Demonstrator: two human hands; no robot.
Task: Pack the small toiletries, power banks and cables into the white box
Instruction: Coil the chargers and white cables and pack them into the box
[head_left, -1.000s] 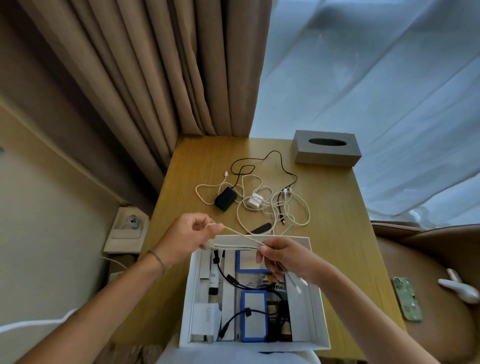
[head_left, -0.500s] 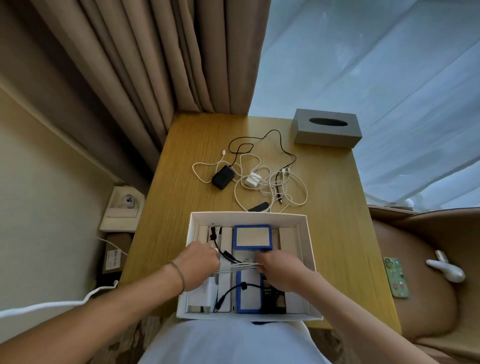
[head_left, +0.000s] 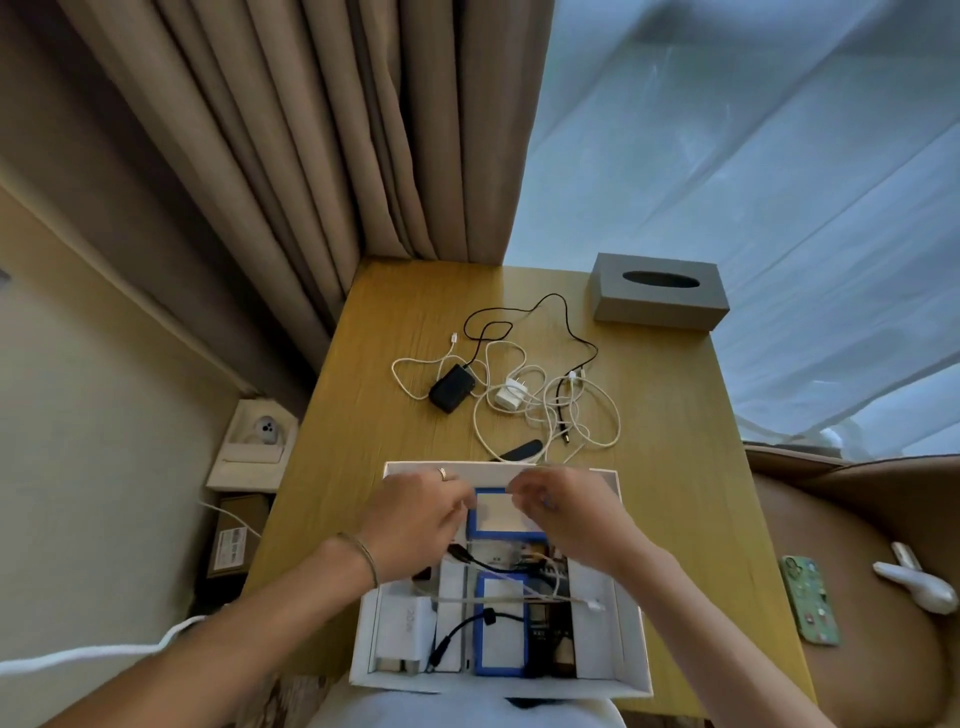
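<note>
White box (head_left: 631, 644) sits open at the near edge of the wooden table (head_left: 363, 426), with blue-edged power banks (head_left: 503, 631) and a white cable (head_left: 514, 599) inside. Left hand (head_left: 415, 517) and right hand (head_left: 563, 514) hover over its far end, fingers curled and blurred; I cannot tell what they hold. Beyond lies a cable tangle (head_left: 524, 400), then a grey tissue box (head_left: 657, 290).

White box (head_left: 631, 649); blue-edged power banks (head_left: 503, 631); grey tissue box (head_left: 657, 299); tan curtain (head_left: 311, 156)
</note>
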